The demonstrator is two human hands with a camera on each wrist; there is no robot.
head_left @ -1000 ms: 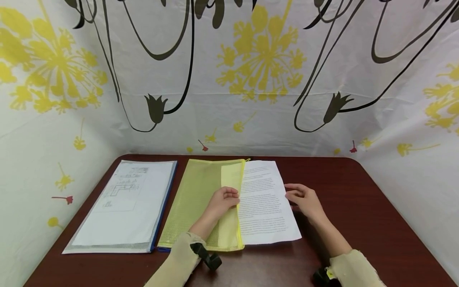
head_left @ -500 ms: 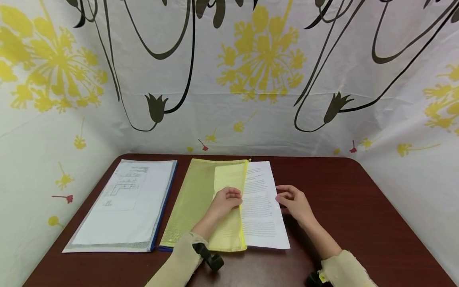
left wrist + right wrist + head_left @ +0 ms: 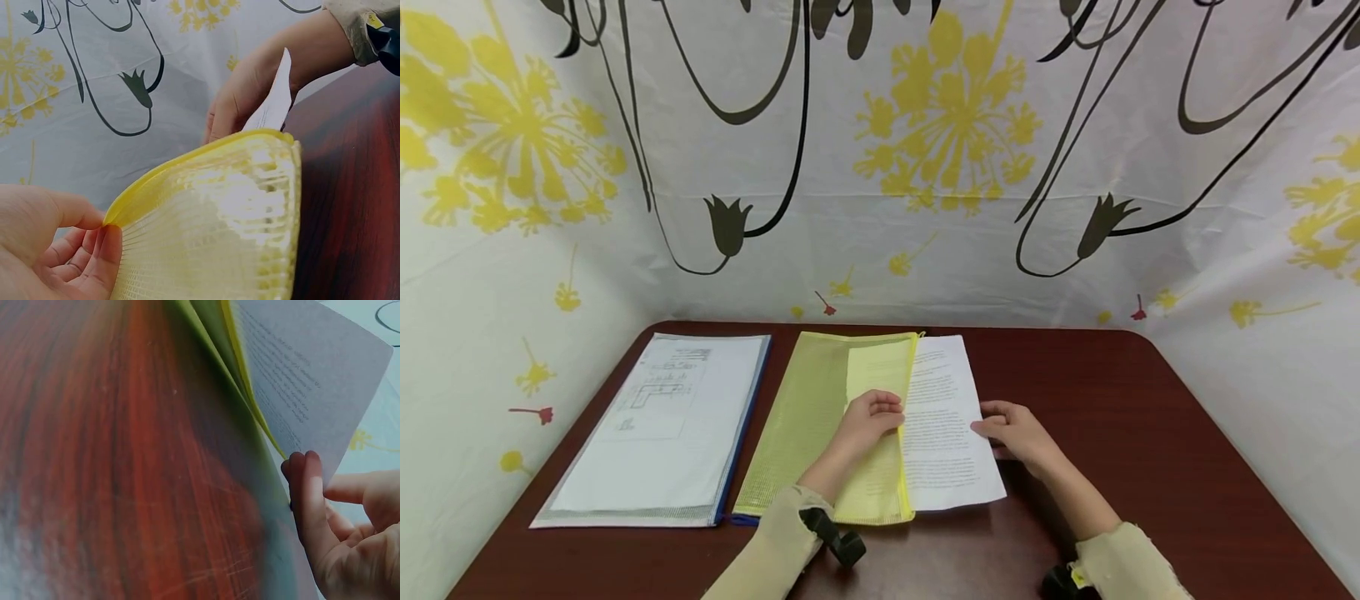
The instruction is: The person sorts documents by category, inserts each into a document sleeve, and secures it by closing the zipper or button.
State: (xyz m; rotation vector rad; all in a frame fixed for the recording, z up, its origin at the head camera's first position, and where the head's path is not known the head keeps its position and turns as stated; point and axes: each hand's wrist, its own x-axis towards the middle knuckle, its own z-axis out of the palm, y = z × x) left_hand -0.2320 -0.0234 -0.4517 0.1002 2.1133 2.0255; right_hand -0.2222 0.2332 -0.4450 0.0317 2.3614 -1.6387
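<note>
A yellow mesh zip folder (image 3: pixel 797 417) lies in the middle of the table, its right side lifted and opened. My left hand (image 3: pixel 867 423) pinches that yellow edge between thumb and fingers, as the left wrist view shows close up. Partway inside the folder is a printed sheet of paper (image 3: pixel 947 433); its left part shows through the mesh and its right part sticks out. With thumb and fingers, my right hand (image 3: pixel 1017 435) pinches the sheet's right edge. In the right wrist view the fingers (image 3: pixel 310 487) lie behind the paper.
On the left of the dark red-brown table (image 3: pixel 1150 450) lies another mesh folder (image 3: pixel 741 429) with a blue edge and a white sheet bearing a line drawing. A white cloth (image 3: pixel 955 267) with flower prints hangs behind and at both sides.
The printed sheet has slid left, deeper into the yellow folder, with my right hand moving along. In the last half second the sheet's lower edge has risen a little. My left hand stays nearly still.
</note>
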